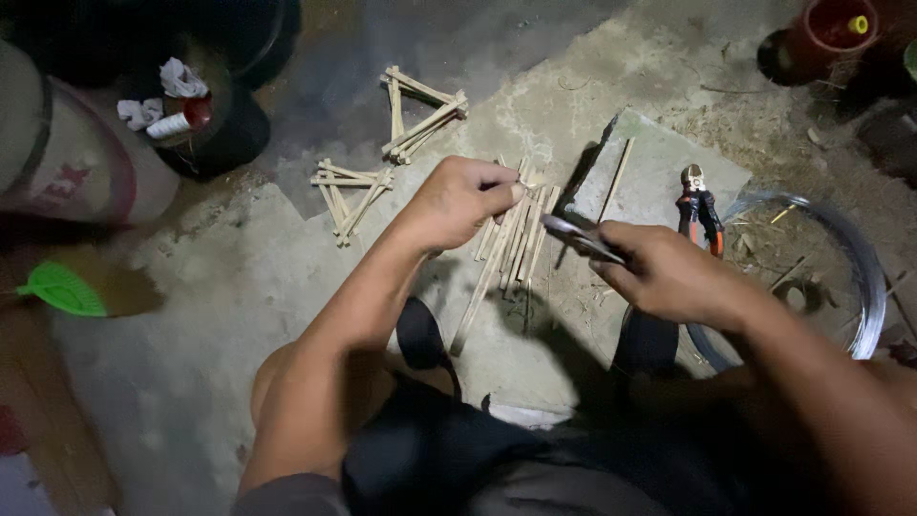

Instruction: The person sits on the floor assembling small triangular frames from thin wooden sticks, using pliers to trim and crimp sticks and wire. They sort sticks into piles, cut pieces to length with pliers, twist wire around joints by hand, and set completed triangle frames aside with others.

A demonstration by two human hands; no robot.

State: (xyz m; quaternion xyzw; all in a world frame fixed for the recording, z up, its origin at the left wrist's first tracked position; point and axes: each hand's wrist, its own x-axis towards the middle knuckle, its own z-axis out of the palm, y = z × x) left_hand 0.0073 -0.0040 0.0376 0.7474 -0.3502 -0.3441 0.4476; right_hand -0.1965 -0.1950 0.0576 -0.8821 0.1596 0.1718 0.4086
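- Our left hand (458, 199) is curled shut, thumb and fingers pinched on the top end of a bamboo stick from the loose sticks (516, 239) lying on the concrete floor (220, 287).
- We count roughly eight or nine loose sticks in that pile, side by side and overlapping, so can't swear to the exact number.
- Our right hand (664, 272) is closed around one tool (578, 236), a dark metal thing with its tip pointing at the stick pile. Looks like pliers, but we can't tell for sure.
- The two hands are apart, with the sticks between them.
- One flat slab (669, 162) sits just right of the pile, with one single stick (617, 177) lying across it.
- One pair of cutters (699, 205) with red handles rests on the slab's right edge.
- One wire coil (850, 258) lies on the floor near our right forearm.
- Two finished stick frames: one triangle (420, 113) further up, one more (349, 196) left of our left hand.
- One green leaf-shaped thing (62, 289) at the far left.
- One red pot (831, 29) top right.
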